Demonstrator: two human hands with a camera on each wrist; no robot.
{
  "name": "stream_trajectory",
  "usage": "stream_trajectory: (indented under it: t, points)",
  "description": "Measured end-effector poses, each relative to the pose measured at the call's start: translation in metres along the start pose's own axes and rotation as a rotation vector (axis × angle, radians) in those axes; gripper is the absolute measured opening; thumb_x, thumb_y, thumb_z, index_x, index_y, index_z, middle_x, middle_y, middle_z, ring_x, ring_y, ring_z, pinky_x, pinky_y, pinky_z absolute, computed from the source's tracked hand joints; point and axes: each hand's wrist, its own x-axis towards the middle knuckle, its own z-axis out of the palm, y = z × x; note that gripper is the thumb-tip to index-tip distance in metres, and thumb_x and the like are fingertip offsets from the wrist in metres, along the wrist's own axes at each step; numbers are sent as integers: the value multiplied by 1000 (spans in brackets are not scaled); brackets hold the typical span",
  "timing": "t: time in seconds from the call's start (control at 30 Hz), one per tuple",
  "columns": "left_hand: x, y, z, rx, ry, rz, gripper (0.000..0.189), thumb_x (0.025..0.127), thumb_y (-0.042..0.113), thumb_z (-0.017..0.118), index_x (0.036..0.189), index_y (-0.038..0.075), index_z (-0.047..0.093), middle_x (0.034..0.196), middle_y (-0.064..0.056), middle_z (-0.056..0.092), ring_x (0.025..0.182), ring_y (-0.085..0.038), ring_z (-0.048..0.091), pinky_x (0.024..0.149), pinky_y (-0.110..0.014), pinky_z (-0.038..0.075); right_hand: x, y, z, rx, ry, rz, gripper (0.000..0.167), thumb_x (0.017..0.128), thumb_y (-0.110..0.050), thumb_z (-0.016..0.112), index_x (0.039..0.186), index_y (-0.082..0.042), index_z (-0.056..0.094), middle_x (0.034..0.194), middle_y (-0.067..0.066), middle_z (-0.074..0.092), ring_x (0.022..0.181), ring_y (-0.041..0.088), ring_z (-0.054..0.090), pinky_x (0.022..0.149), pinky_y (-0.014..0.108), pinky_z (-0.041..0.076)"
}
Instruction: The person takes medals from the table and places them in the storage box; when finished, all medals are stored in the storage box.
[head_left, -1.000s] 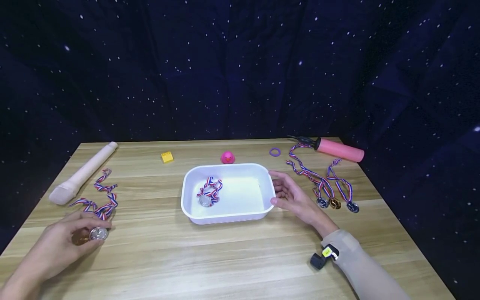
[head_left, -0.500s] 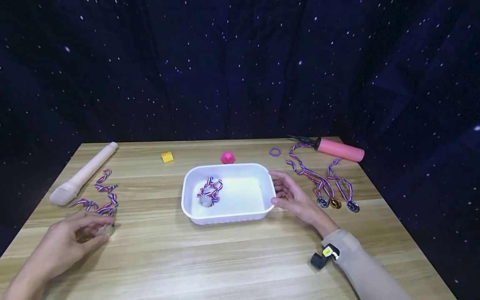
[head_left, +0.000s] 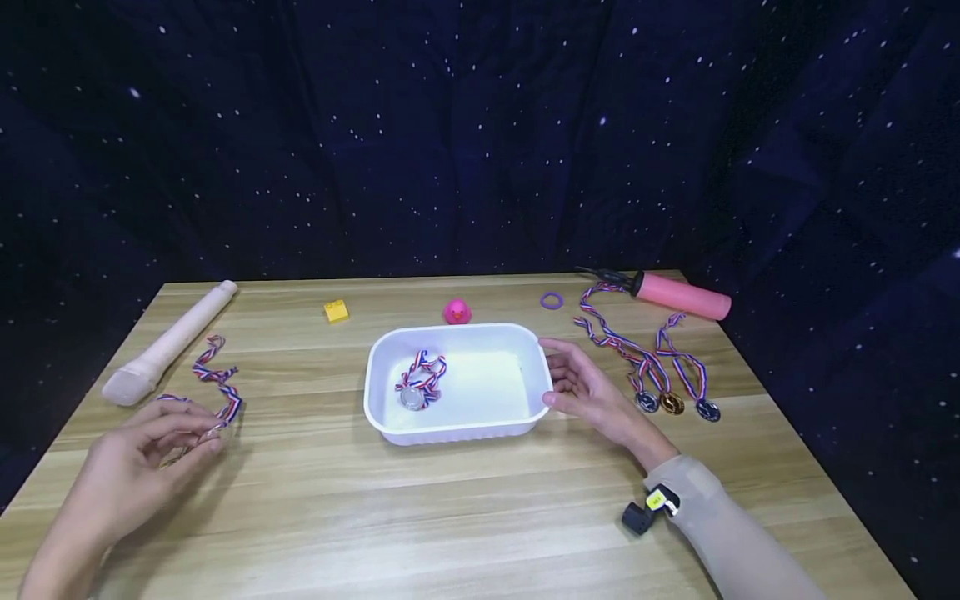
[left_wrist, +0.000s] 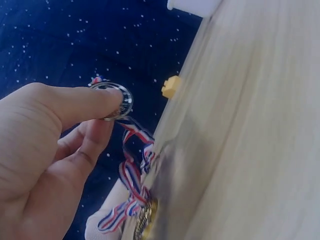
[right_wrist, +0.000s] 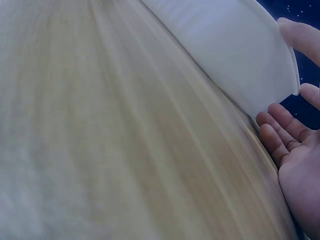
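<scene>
Left hand point(head_left: 131, 471) pinches a silver medal point(left_wrist: 116, 100) between thumb and fingers, lifted off the wooden table point(head_left: 450, 517), well left of the white tray point(head_left: 459, 427); its striped ribbon point(head_left: 217, 387) trails down. Right hand point(head_left: 592, 393), fingers relaxed and spread, rests against the tray's right wall. Another medal point(head_left: 412, 398) lies inside the tray.
</scene>
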Motion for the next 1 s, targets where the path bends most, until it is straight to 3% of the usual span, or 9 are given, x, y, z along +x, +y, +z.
stream_trajectory:
  t: [0.1,0.17,0.33,0.4,0.53,0.67,0.9,1.0]
  points:
    - [4,4,1,-34,21,-56,36,76,-28,86,100,-3,82,108,-2,75,107,3,68,88,-6,57,1,0,0,0,0,0,80,99,-6,79,169,-13,41,147,27,59,126,42,60,109,31,57]
    - [5,8,-1,1,24,-95,30,81,-21,88,102,-1,83,107,5,78,101,6,69,85,-6,57,1,0,0,0,-1,1,80,100,-6,79,169,-14,41,147,27,59,127,42,60,109,31,57]
    - [12,21,-5,91,-3,-194,19,91,1,91,108,7,85,98,25,78,77,6,69,58,-13,51,1,-1,0,-5,2,5,80,99,-7,79,169,-14,41,148,27,60,127,42,61,109,32,58]
    - [16,26,-6,97,-11,-212,18,94,6,90,111,8,85,94,27,78,70,3,66,50,-19,47,1,0,-1,-5,4,6,80,99,-7,79,169,-13,41,147,27,60,127,42,61,109,32,58]
    - [26,33,-5,102,8,-200,18,95,7,89,112,6,83,91,29,76,66,0,66,50,-17,49,0,1,-1,-4,5,8,81,98,-7,80,169,-14,41,147,26,60,126,41,61,108,31,58]
    - [35,40,0,28,21,-193,19,97,3,85,115,-1,80,88,23,78,67,1,73,55,-15,56,0,2,-1,-4,4,7,80,99,-7,79,169,-14,41,147,26,60,127,41,61,109,31,58]
    - [51,55,8,-99,19,-208,17,103,3,78,119,-4,76,84,-4,84,69,-8,80,55,-22,62,0,2,-1,-6,4,7,81,99,-7,79,169,-14,41,147,27,59,127,41,61,109,31,58]
    - [58,62,11,-116,57,-214,17,103,4,80,117,-5,76,84,-6,84,68,-10,81,56,-23,63,-1,2,-1,-6,2,7,80,99,-7,79,169,-13,41,148,26,59,128,42,61,109,31,58]
